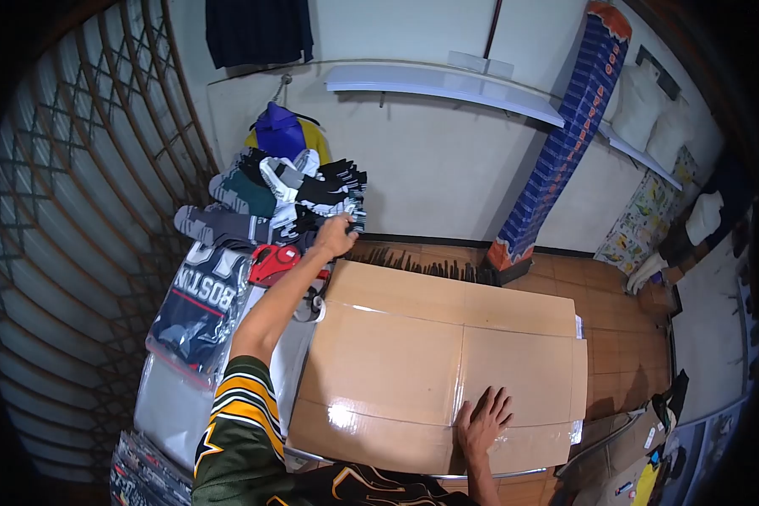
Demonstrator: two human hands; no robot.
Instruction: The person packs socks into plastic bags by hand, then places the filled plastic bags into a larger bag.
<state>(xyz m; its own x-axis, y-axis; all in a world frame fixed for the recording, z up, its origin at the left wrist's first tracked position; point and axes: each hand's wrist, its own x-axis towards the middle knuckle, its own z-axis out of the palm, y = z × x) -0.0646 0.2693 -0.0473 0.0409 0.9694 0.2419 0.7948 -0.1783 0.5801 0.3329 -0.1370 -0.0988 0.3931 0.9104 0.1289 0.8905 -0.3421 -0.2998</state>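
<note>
My left hand (pixel 336 236) reaches forward to the right edge of a heap of socks (pixel 299 185), its fingers curled closed on a sock (pixel 346 208) there. The heap mixes black, white, grey and dark green socks, many with patterned cuffs. Most of what lies between my left fingers is hidden by the hand. Flat on a big brown cardboard sheet (pixel 396 363) rests my right hand (pixel 484 419), fingers spread, holding nothing. Creases and clear tape cross the cardboard. Below the heap are a red item (pixel 274 263) and a plastic-wrapped dark garment (pixel 196 308) lettered BOSTON.
A folding metal gate (pixel 76 211) runs along the left. A blue-and-orange long box (pixel 561 139) leans against the wall beside a white shelf (pixel 447 91). Packed garments (pixel 148 472) lie at lower left. An open carton (pixel 616 460) with goods stands at lower right.
</note>
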